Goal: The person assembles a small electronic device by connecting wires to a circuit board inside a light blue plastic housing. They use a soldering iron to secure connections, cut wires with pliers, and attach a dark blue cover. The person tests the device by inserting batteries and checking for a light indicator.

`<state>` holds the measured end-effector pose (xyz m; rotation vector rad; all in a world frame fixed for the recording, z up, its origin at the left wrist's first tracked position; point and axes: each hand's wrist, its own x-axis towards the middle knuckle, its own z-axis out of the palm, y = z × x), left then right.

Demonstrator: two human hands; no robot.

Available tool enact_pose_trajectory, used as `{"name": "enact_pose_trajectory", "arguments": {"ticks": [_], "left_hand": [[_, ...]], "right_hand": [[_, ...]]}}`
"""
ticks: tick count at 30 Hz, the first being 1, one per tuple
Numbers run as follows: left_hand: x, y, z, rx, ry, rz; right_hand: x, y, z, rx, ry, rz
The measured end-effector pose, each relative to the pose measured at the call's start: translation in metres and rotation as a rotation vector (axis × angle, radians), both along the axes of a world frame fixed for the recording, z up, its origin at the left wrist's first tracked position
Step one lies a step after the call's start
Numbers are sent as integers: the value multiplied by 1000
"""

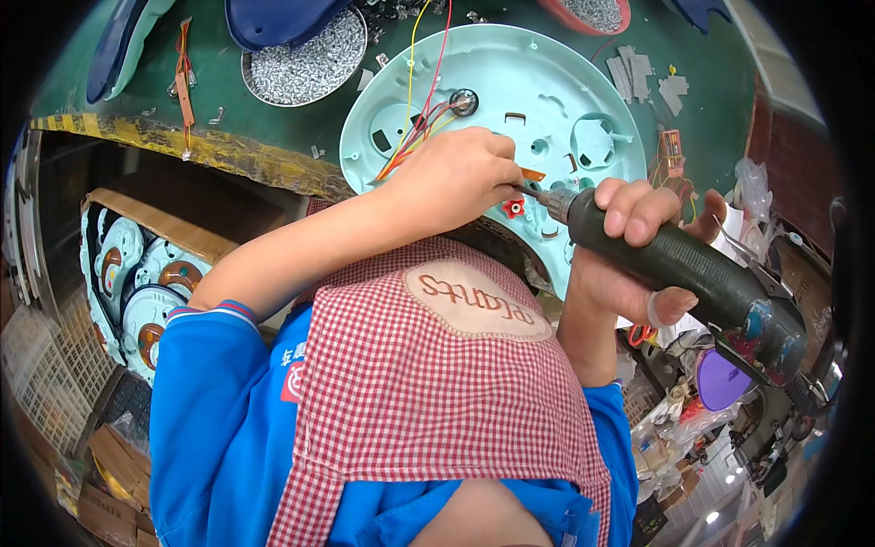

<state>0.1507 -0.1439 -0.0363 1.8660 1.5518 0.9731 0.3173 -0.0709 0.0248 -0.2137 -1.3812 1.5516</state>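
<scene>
Wrapped in my right hand (609,284) is a dark electric screwdriver (684,260), lying sideways with its bit pointing left. My left hand (456,178) is pinched closed right at the bit's tip; whatever sits between those fingertips is hidden. Both hands are over the near part of a pale teal plastic shell (497,50), which lies with its ribbed inner side up. Red, yellow and dark wires run under my left hand from a round metal-centred part (464,102) in the shell. A small orange strip (534,174) and a red star-shaped piece (514,209) show beside the fingertips.
On the green bench stand a metal bowl of small screws (305,64), partly under a dark blue part (278,20), and a red bowl (592,11). Grey-white strips (631,73) lie at right. Below left, a cardboard box (173,219) holds finished-looking teal shells (146,319).
</scene>
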Motion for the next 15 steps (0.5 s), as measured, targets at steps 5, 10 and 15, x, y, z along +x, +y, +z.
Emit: {"name": "enact_pose_trajectory", "arguments": {"ticks": [5, 10, 15], "left_hand": [[-3, -2, 2, 33, 9, 16], [3, -3, 8, 41, 39, 43], [4, -3, 11, 87, 86, 61]], "right_hand": [[2, 0, 1, 2, 1, 15], [1, -7, 4, 12, -42, -11], [1, -8, 7, 23, -69, -31]]}}
